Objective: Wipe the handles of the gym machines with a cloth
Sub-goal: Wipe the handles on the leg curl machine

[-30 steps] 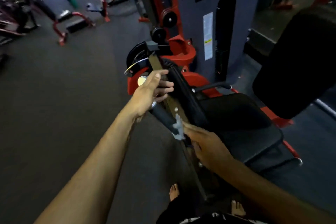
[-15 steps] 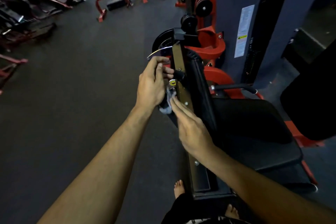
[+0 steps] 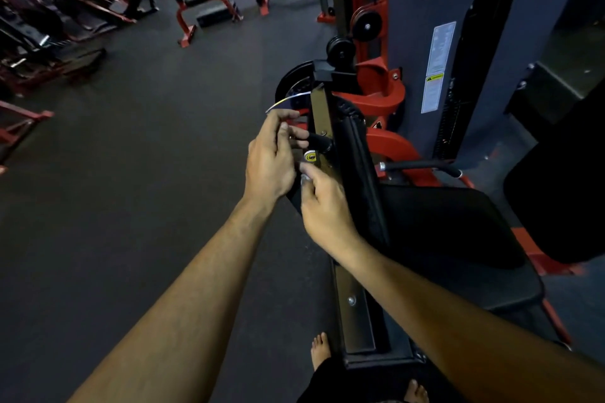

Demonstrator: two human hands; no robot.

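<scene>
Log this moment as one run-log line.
task: wipe handles | left hand: at short black handle | right hand: pinching cloth just below it | phase: wiping

— What sort of place is this?
— A gym: past the left hand (image 3: 268,160), red-framed benches (image 3: 203,6) on dark flooring (image 3: 131,157); right of it, a weight-stack tower (image 3: 484,52) and padded seat (image 3: 442,239).

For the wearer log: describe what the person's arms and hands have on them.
Both forearms are bare, with no sleeves in view. The left hand and right hand wear no gloves, and no rings, watch or wristbands are visible. The fingers are uncovered.
</scene>
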